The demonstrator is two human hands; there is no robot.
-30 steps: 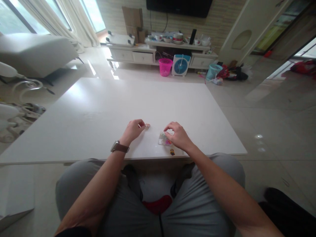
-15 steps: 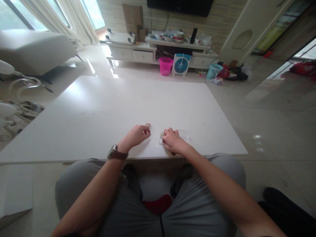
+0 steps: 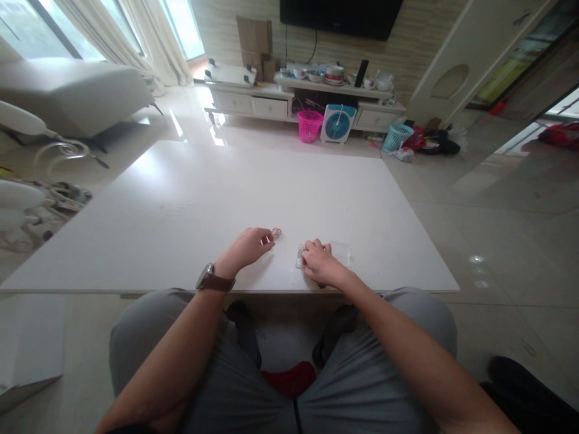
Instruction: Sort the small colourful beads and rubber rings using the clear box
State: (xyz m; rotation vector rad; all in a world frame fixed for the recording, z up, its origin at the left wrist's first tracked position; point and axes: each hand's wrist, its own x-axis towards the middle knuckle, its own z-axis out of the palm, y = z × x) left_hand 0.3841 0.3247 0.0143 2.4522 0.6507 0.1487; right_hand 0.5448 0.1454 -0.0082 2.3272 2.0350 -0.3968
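The clear box [image 3: 299,263] should be kept flat beneath the right hand [image 3: 320,264], grip indeterminable; the left hand [image 3: 248,248] is held open.

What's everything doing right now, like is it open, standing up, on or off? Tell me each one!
Small clear box: looks open, partly hidden
Right hand: fingers bent down over the box
Left hand: fingers curled
Little pile: loose on the table
TV: screen dark
Pink basket: upright
Fan: upright; can't tell if it's spinning
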